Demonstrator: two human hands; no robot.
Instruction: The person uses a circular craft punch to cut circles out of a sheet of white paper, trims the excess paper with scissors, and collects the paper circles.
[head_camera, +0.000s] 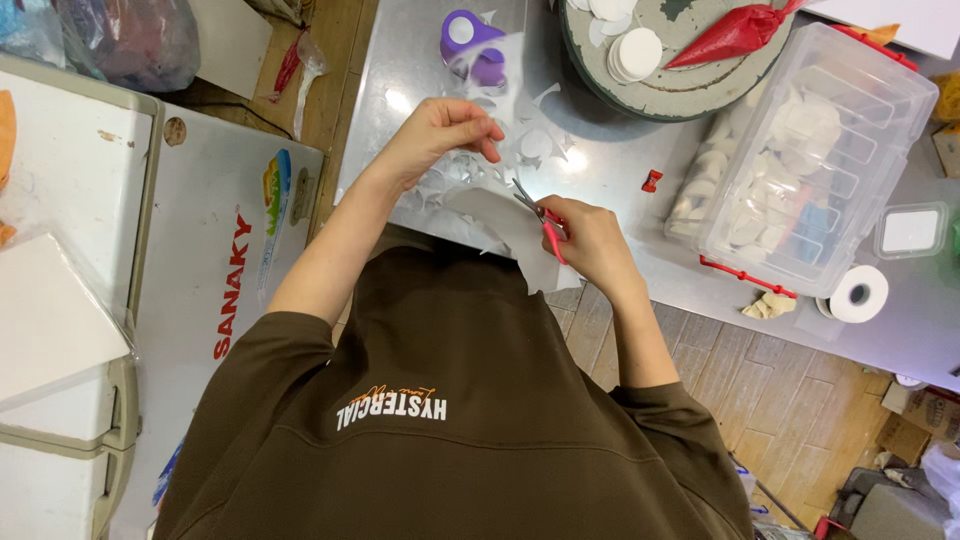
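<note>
Scissors (541, 218) in right hand (590, 243) cut paper (500, 215) pinched by left hand (440, 130) over steel table (620, 190).

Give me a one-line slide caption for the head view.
Right hand cuts white paper with red-handled scissors; left hand holds it above metal table.

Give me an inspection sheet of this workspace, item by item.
Surface: shiny metal table, scattered with white paper offcuts.
Job's things: white paper sheet and red-handled scissors, blades on the sheet.
Clutter: purple punch, stack of white discs on a round grey board, red piping bag, clear plastic box of white pieces, tape roll, small red clip.
Grippers: left hand pinches the paper's top edge; right hand works the scissors.
Cables: thin dark cord beside the white chest.
Surroundings: wooden floor, bags at top left.
</note>
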